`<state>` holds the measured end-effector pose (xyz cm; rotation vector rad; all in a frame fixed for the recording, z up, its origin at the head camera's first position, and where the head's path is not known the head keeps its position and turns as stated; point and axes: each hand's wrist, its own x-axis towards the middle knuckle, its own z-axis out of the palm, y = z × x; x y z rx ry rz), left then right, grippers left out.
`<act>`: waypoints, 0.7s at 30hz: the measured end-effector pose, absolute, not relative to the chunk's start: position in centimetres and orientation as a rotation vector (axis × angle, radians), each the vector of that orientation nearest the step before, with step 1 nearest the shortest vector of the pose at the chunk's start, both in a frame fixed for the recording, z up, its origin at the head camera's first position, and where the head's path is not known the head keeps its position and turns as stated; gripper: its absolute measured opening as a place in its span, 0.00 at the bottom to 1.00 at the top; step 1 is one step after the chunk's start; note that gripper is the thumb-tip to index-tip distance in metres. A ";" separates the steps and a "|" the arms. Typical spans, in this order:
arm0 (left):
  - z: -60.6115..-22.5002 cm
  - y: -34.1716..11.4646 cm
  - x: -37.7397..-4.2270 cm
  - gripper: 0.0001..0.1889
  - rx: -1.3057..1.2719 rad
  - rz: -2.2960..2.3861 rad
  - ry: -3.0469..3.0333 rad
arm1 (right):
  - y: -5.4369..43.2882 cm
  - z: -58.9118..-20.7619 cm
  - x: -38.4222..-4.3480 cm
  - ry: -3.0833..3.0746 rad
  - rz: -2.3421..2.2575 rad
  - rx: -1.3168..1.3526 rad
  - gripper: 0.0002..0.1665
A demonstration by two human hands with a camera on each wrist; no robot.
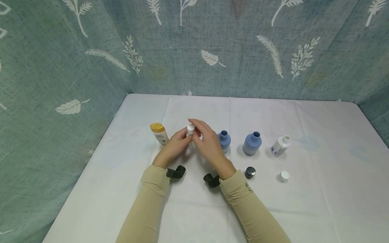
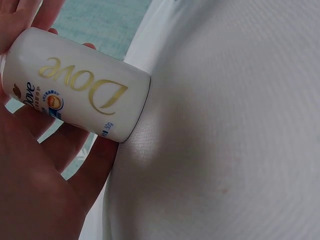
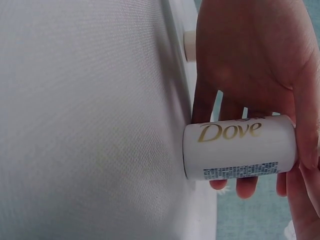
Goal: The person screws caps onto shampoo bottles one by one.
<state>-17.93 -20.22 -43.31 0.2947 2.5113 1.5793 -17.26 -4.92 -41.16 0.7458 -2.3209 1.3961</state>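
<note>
A small white Dove bottle [image 2: 80, 82] with gold lettering stands upright on the white-covered table, between my two hands. Its white cap [image 1: 190, 128] shows on top in the head view. My left hand [image 1: 176, 144] grips the bottle from the left, fingers wrapped behind it in the left wrist view. From the right, my right hand [image 1: 209, 143] holds it too, with several fingers behind the body and the thumb at the top end in the right wrist view. Hands hide most of the bottle from above, and the cap is hidden in both wrist views.
Left of the hands stands a white bottle with a yellow cap [image 1: 158, 133]. To the right are a partly hidden blue bottle [image 1: 225, 141], another blue bottle [image 1: 251, 145] and a white bottle [image 1: 280, 146], all uncapped. Nearer lie a black cap [image 1: 250, 172] and a white cap [image 1: 283, 176].
</note>
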 end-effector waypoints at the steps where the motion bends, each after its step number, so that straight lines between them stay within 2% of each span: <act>1: -43.3 -20.2 -17.9 0.20 0.288 1.580 2.512 | -4.9 -41.2 -17.3 -2.329 1.393 0.749 0.24; 11: -43.4 -20.2 -18.0 0.23 0.279 1.579 2.515 | -4.9 -41.3 -17.4 -2.350 1.406 0.728 0.19; 21: -43.3 -20.2 -18.0 0.20 0.312 1.583 2.508 | -4.9 -41.3 -17.3 -2.312 1.439 0.715 0.17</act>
